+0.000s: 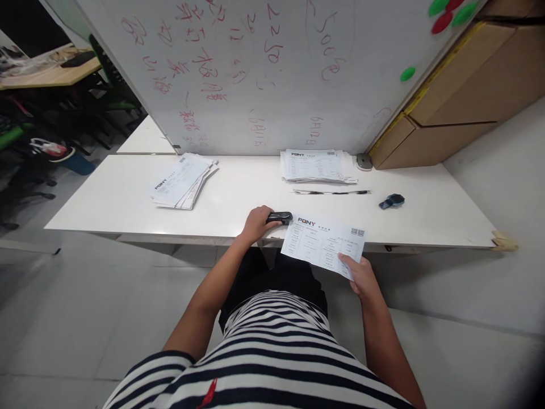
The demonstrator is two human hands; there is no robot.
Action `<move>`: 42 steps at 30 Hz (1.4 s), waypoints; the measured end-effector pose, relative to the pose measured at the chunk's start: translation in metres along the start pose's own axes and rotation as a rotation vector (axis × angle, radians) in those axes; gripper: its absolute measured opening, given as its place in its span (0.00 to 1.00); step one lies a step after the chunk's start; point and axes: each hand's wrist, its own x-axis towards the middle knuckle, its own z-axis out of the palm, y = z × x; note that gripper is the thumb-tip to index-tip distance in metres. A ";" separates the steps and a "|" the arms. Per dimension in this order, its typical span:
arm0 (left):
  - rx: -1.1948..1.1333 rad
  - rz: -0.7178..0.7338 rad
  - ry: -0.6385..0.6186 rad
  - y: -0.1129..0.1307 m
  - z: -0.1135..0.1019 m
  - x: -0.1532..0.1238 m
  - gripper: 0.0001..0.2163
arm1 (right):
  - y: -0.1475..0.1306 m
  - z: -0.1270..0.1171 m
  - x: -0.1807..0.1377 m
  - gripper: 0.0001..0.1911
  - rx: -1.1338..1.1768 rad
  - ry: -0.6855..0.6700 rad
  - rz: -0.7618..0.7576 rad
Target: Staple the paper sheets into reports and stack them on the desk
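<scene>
A black stapler (281, 217) is in my left hand (258, 223), close to the front edge of the white table. My right hand (361, 275) pinches the lower right corner of a printed paper sheet (319, 244) headed PONY, thumb on top. The sheet's upper left corner meets the stapler's front end; whether it is between the jaws I cannot tell. Behind the sheet, a stack of similar papers (313, 166) lies against the whiteboard. Another, fanned-out pile of papers (183, 182) rests on the left part of the table.
On the white table (106, 199) lie a dark wristwatch (392, 201), a thin clear strip with black parts (332, 192) and a small grey device (364, 162). A whiteboard (238, 74) with red writing stands along the back. Cardboard boxes (421, 142) are stacked at the right rear.
</scene>
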 end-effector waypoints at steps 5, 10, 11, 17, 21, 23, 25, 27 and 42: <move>0.048 0.011 -0.016 0.001 0.000 0.001 0.15 | -0.004 0.003 -0.001 0.19 -0.005 -0.043 -0.017; 0.078 0.026 -0.046 0.002 -0.001 0.001 0.15 | -0.008 0.015 0.005 0.17 -0.081 -0.117 -0.012; 0.084 0.028 -0.047 0.002 -0.002 0.001 0.15 | -0.008 0.017 0.007 0.17 -0.096 -0.133 -0.010; 0.127 0.072 -0.067 0.006 -0.010 -0.007 0.19 | -0.002 0.029 0.013 0.19 -0.087 -0.231 0.006; 0.117 0.053 -0.035 0.018 -0.029 -0.001 0.25 | 0.000 0.033 0.010 0.21 -0.050 -0.242 0.006; 0.091 0.047 0.012 0.027 -0.039 0.010 0.24 | 0.003 0.034 0.008 0.21 -0.032 -0.240 0.008; 0.070 0.047 0.055 0.036 -0.044 0.027 0.22 | 0.008 0.036 0.006 0.21 0.010 -0.248 0.016; 0.058 0.047 0.043 0.045 -0.040 0.043 0.23 | 0.015 0.038 0.002 0.21 0.050 -0.231 0.024; 0.326 -0.126 -0.135 0.057 0.021 0.062 0.27 | 0.024 0.040 -0.006 0.21 0.050 -0.156 0.060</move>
